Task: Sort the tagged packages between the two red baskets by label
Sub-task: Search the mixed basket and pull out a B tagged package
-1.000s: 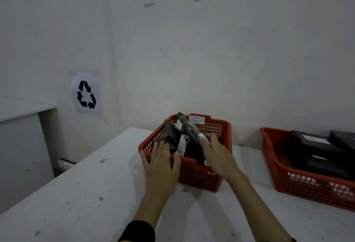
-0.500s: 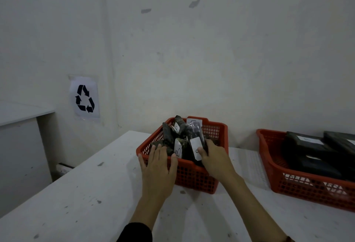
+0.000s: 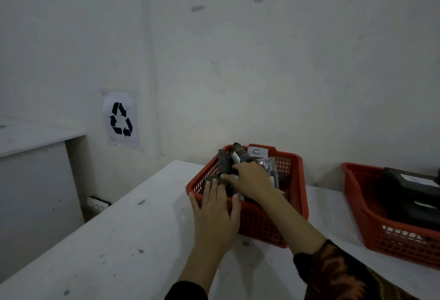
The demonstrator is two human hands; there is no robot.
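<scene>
- Head view, with the near red basket [image 3: 247, 223] as landmark: it sits on the table [image 3: 119, 240], its far rim carrying a tag marked "C" [image 3: 256, 152].
- Dark tagged packages [image 3: 225, 165] are heaped inside it, some standing on end.
- Left hand [image 3: 215, 209] rests flat against the basket's near rim, grip apart, fingers straight.
- Right hand [image 3: 250, 180] reaches into the heap; whether its grip has closed on a package cannot be told.
- Second red basket [image 3: 371, 226] lies well to the landmark's right, holding flat dark packages.
- Advice: keep the rim braced, lift one package clear, read its tag before carrying it.
</scene>
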